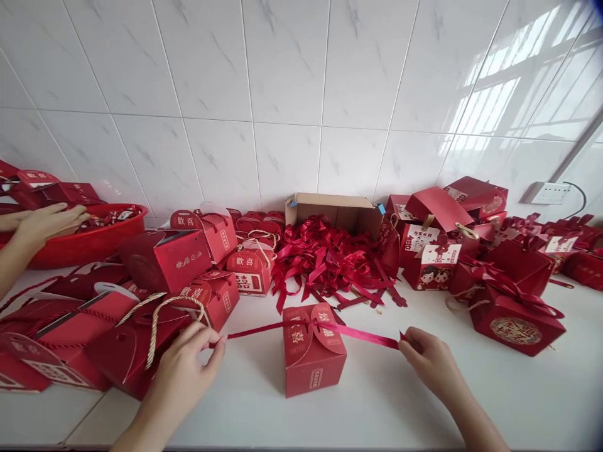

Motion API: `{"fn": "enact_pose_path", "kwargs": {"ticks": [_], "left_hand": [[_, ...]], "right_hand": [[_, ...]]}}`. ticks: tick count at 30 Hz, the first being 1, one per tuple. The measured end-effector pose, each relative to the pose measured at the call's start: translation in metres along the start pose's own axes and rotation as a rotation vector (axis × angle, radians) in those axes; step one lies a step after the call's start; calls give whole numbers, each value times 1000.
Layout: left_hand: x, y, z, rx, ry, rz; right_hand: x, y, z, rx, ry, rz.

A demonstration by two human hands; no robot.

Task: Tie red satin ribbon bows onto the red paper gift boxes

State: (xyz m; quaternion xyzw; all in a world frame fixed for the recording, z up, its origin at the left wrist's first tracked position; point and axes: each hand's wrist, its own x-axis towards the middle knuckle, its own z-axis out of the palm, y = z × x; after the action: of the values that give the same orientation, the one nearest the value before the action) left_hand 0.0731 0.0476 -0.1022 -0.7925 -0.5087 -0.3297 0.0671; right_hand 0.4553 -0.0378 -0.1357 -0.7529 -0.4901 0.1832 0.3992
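Observation:
A small red gift box point(313, 370) with gold lettering stands upright on the white tabletop in front of me. A red ribbon point(367, 335) crosses its closed top flaps and is drawn out to both sides, with a knot or crossing at the middle. My left hand point(188, 358) pinches the ribbon's left end, close to a pile of boxes. Out to the right, my right hand point(426, 358) is closed on the other end. Both hands are apart from the box itself.
Red boxes point(164, 260), some with cord handles, crowd the left. Behind, loose ribbons point(330, 257) spill from a cardboard carton point(334, 201). More boxes point(518, 320) stand at right. Another person's hands point(51, 226) reach over a red basin point(108, 235). A power strip point(549, 193) is by the wall.

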Motion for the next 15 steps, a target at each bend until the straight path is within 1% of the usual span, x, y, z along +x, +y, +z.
{"fn": "enact_pose_path", "kwargs": {"ticks": [3, 5, 6, 8, 10, 11, 12, 13, 15], "left_hand": [[-10, -2, 6, 63, -15, -20], [-14, 0, 8, 136, -35, -22], [-15, 3, 8, 163, -44, -20], [-14, 10, 6, 187, -45, -21], [-11, 22, 2, 159, -6, -27], [-7, 30, 0, 119, 28, -23], [-4, 38, -2, 46, 46, -6], [1, 47, -3, -57, 43, 11], [11, 66, -2, -302, -29, 7]], "right_hand": [[-2, 16, -2, -10, 11, 11], [-3, 21, 0, -40, 8, -27], [-3, 21, 1, -55, 27, -58], [-1, 16, 1, -81, 98, -128], [0, 3, 0, -88, 173, -195], [0, -7, 0, -79, 184, -231], [0, -18, -1, -52, 169, -283], [0, -31, 0, -9, 108, -356], [-1, -56, 3, 59, -84, -503]]}}
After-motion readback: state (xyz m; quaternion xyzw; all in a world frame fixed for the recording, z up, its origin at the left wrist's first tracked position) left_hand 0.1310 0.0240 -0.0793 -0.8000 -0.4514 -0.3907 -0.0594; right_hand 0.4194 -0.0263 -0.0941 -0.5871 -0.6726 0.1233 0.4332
